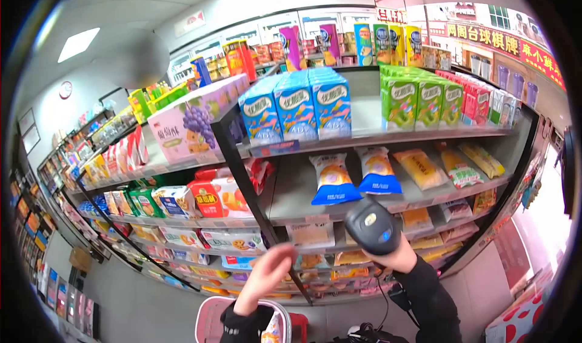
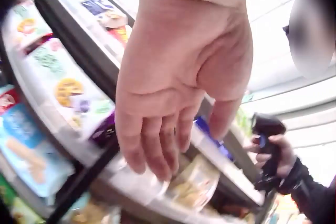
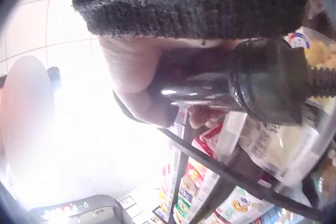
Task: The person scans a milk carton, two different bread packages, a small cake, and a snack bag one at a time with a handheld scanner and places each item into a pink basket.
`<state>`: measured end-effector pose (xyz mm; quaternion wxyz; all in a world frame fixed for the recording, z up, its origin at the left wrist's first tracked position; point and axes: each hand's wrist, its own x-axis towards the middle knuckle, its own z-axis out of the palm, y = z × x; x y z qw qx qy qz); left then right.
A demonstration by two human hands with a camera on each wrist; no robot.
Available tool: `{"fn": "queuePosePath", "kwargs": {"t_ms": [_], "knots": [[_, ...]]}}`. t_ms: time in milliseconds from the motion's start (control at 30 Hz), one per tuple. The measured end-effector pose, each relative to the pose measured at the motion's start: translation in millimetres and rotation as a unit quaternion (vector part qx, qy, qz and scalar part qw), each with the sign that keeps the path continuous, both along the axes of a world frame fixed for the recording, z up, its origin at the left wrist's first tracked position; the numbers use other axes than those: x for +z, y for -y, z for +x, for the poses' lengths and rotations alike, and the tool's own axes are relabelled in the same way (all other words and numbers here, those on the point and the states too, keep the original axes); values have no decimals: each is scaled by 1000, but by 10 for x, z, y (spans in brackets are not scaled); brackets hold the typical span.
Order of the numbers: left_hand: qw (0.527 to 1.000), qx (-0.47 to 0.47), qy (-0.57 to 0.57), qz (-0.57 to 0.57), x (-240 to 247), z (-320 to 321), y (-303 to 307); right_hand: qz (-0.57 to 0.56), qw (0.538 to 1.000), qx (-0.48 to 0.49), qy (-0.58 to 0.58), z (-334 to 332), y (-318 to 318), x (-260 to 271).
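My right hand (image 1: 400, 257) grips a black barcode scanner (image 1: 371, 225), its head raised in front of the shelves. In the right wrist view the fingers curl round the scanner's dark handle (image 3: 194, 79), and a coiled cord leaves its base. My left hand (image 1: 267, 275) hovers by the lower shelves, holding nothing. Its fingers (image 2: 152, 142) hang nearly straight in the left wrist view, with packaged snacks behind them. Past the scanner, two blue-and-white snack bags (image 1: 335, 182) lie on the second shelf beside a yellowish bread pack (image 1: 420, 168).
Blue drink cartons (image 1: 294, 109) and green cartons (image 1: 418, 103) stand on the top shelf. A black shelf post (image 1: 245, 185) separates the two shelf sections. Below my left arm is a pink-rimmed basket (image 1: 199, 322) with a packet inside. A spotted box (image 1: 521, 313) stands low at right.
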<state>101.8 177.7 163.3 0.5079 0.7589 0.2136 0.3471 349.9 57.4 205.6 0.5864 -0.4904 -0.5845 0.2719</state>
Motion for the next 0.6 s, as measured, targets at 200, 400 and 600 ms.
{"fn": "queuePosePath", "kwargs": {"t_ms": [200,400,600], "knots": [[981,175,-28,79,399,1188,-838,-29,996,21,-76,325,-645,109],[975,177,-133,14,388,1597,-1141,-64,979,116,-154,393,-798,60],[983,104,-149,-3,432,1518,-1154,-48,979,157,-119,433,-784,-7]]}}
